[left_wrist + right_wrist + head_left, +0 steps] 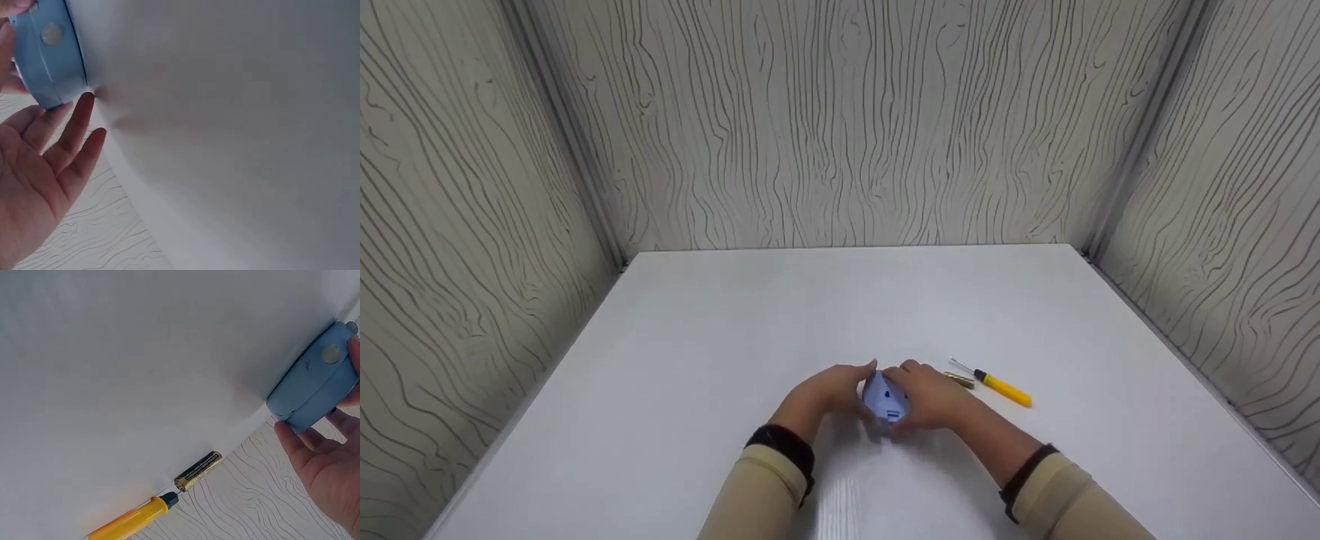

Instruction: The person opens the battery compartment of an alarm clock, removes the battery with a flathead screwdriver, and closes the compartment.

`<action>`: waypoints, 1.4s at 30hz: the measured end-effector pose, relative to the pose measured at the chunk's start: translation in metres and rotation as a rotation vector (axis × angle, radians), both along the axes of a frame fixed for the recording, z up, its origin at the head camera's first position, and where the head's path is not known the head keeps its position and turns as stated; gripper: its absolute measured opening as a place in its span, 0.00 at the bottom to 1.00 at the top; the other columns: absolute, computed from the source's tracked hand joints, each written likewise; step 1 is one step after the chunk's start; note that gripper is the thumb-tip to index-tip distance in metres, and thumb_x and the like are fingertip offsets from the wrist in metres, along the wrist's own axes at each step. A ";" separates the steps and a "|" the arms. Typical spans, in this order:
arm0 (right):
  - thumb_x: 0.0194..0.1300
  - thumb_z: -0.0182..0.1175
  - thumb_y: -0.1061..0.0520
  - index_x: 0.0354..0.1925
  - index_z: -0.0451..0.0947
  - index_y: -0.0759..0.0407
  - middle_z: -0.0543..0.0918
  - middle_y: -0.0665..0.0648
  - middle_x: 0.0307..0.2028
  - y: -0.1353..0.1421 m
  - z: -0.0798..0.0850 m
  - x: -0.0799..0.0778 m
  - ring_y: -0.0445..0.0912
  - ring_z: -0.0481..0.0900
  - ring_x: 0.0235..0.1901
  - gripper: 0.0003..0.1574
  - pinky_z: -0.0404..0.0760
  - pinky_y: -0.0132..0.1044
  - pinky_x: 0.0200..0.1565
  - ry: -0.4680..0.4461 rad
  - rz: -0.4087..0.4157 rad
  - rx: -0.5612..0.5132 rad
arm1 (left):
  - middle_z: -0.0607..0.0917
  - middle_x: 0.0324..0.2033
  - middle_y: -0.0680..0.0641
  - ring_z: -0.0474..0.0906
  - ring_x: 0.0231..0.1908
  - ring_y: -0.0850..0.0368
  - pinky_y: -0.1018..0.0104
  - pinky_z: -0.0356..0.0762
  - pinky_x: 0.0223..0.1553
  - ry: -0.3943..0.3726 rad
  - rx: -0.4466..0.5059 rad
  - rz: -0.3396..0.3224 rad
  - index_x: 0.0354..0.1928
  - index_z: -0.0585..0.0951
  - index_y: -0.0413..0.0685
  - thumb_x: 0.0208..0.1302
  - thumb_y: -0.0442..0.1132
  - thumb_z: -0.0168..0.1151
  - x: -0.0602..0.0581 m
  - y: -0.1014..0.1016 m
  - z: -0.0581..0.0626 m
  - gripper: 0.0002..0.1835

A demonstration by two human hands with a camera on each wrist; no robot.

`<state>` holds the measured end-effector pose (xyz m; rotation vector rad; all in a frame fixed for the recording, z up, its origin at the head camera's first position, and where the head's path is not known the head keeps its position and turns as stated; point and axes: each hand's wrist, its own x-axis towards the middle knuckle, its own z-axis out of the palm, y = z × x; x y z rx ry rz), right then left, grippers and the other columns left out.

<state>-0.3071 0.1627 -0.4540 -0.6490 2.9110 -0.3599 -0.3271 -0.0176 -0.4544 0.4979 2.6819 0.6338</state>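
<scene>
Between both hands is a small light-blue plastic case [885,397] with rounded sides, low over the white tabletop. Its face in the head view shows dark holes and a small slot. My left hand [836,386] holds the left side, thumb at the top edge; in the left wrist view, fingertips [84,107] touch the lower rim beneath a pale round button. From the right, my right hand [930,394] grips the case, its fingers covering part of that face. In the right wrist view the case [309,382] shows another pale round button on its side.
A gold-and-black battery [198,471] lies on the table just right of my right hand. Beside it rests a screwdriver [1005,388] with a yellow handle and black collar. Wood-grain patterned panels [840,127] enclose the white table [720,315] at the back and both sides.
</scene>
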 end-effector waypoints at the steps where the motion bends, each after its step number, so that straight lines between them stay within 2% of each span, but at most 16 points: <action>1: 0.40 0.70 0.36 0.63 0.63 0.49 0.71 0.54 0.53 0.001 0.001 0.000 0.47 0.69 0.47 0.53 0.75 0.47 0.48 -0.005 -0.004 -0.011 | 0.66 0.64 0.51 0.58 0.65 0.51 0.54 0.59 0.63 -0.003 0.002 -0.009 0.69 0.57 0.61 0.42 0.49 0.74 0.000 -0.002 0.001 0.50; 4: 0.41 0.70 0.37 0.64 0.62 0.47 0.70 0.53 0.53 0.006 0.006 -0.003 0.46 0.69 0.47 0.53 0.74 0.47 0.50 -0.027 -0.038 -0.045 | 0.64 0.65 0.51 0.57 0.65 0.51 0.52 0.58 0.63 -0.022 -0.009 -0.029 0.70 0.52 0.65 0.36 0.51 0.76 0.000 -0.006 0.003 0.57; 7: 0.41 0.71 0.39 0.63 0.63 0.47 0.71 0.51 0.55 0.014 0.011 -0.006 0.46 0.68 0.48 0.52 0.72 0.48 0.52 -0.067 -0.083 -0.109 | 0.63 0.66 0.51 0.57 0.66 0.51 0.51 0.57 0.63 -0.029 -0.018 -0.036 0.69 0.47 0.74 0.38 0.48 0.76 -0.001 -0.007 0.005 0.59; 10: 0.40 0.72 0.40 0.62 0.65 0.47 0.71 0.51 0.55 0.024 0.017 -0.009 0.47 0.69 0.49 0.50 0.72 0.49 0.52 -0.124 -0.091 -0.209 | 0.62 0.66 0.51 0.57 0.65 0.51 0.52 0.58 0.63 0.004 -0.003 -0.040 0.68 0.43 0.81 0.41 0.43 0.75 -0.003 -0.005 0.006 0.60; 12: 0.41 0.72 0.42 0.61 0.66 0.47 0.72 0.52 0.56 0.030 0.022 -0.010 0.48 0.69 0.50 0.48 0.73 0.50 0.52 -0.174 -0.068 -0.292 | 0.63 0.66 0.51 0.63 0.63 0.52 0.54 0.61 0.62 0.051 0.026 -0.052 0.67 0.42 0.82 0.43 0.41 0.74 -0.004 -0.002 0.007 0.59; 15: 0.43 0.71 0.43 0.59 0.67 0.45 0.72 0.54 0.56 0.039 0.027 -0.011 0.51 0.71 0.51 0.45 0.75 0.50 0.50 -0.249 -0.018 -0.387 | 0.64 0.65 0.52 0.72 0.55 0.55 0.58 0.69 0.56 0.131 0.064 -0.080 0.68 0.46 0.79 0.46 0.40 0.72 -0.005 0.001 0.008 0.55; 17: 0.44 0.71 0.44 0.59 0.67 0.44 0.71 0.55 0.56 0.044 0.028 -0.012 0.53 0.70 0.52 0.43 0.76 0.49 0.49 -0.295 0.008 -0.427 | 0.66 0.63 0.54 0.76 0.49 0.57 0.62 0.74 0.51 0.182 0.081 -0.096 0.68 0.52 0.74 0.48 0.40 0.71 -0.005 0.003 0.009 0.49; 19: 0.46 0.70 0.44 0.59 0.67 0.43 0.70 0.56 0.57 0.048 0.027 -0.013 0.53 0.70 0.52 0.42 0.76 0.48 0.49 -0.340 0.028 -0.468 | 0.68 0.61 0.55 0.76 0.46 0.59 0.64 0.75 0.48 0.224 0.098 -0.109 0.66 0.60 0.70 0.50 0.41 0.70 -0.005 0.004 0.010 0.43; 23: 0.50 0.66 0.46 0.60 0.66 0.44 0.69 0.56 0.57 0.053 0.025 -0.013 0.53 0.68 0.53 0.39 0.75 0.48 0.49 -0.435 0.077 -0.562 | 0.74 0.54 0.58 0.76 0.46 0.60 0.65 0.75 0.48 0.268 0.160 -0.119 0.57 0.72 0.61 0.50 0.41 0.70 -0.005 0.005 0.013 0.30; 27: 0.55 0.61 0.45 0.60 0.66 0.48 0.70 0.57 0.56 0.056 0.023 -0.014 0.53 0.67 0.54 0.35 0.74 0.48 0.51 -0.526 0.108 -0.628 | 0.80 0.40 0.60 0.76 0.40 0.63 0.67 0.76 0.45 0.251 0.218 -0.127 0.47 0.79 0.59 0.48 0.40 0.71 -0.006 0.003 0.016 0.22; 30: 0.59 0.57 0.44 0.59 0.67 0.51 0.71 0.57 0.54 0.058 0.024 -0.016 0.52 0.69 0.52 0.31 0.74 0.47 0.51 -0.569 0.094 -0.668 | 0.81 0.33 0.61 0.76 0.36 0.66 0.68 0.77 0.43 0.222 0.227 -0.118 0.44 0.81 0.57 0.45 0.41 0.73 -0.006 0.002 0.017 0.20; 36: 0.66 0.48 0.45 0.59 0.65 0.60 0.72 0.59 0.51 0.060 0.028 -0.017 0.51 0.72 0.50 0.29 0.74 0.47 0.51 -0.586 0.101 -0.800 | 0.82 0.29 0.61 0.76 0.32 0.65 0.66 0.77 0.41 0.156 0.250 -0.051 0.41 0.83 0.53 0.44 0.46 0.73 -0.007 0.003 0.017 0.19; 40: 0.69 0.43 0.43 0.62 0.61 0.58 0.70 0.61 0.55 0.060 0.028 -0.018 0.54 0.71 0.53 0.31 0.73 0.49 0.53 -0.573 0.105 -0.900 | 0.83 0.29 0.59 0.77 0.33 0.63 0.64 0.77 0.41 0.101 0.268 -0.001 0.40 0.84 0.51 0.45 0.49 0.72 -0.008 0.003 0.017 0.19; 42: 0.68 0.44 0.44 0.62 0.60 0.57 0.68 0.63 0.56 0.058 0.027 -0.018 0.56 0.70 0.53 0.30 0.73 0.50 0.53 -0.542 0.091 -0.935 | 0.83 0.30 0.58 0.77 0.33 0.62 0.62 0.77 0.42 0.058 0.282 0.040 0.41 0.83 0.50 0.44 0.52 0.72 -0.009 0.002 0.017 0.22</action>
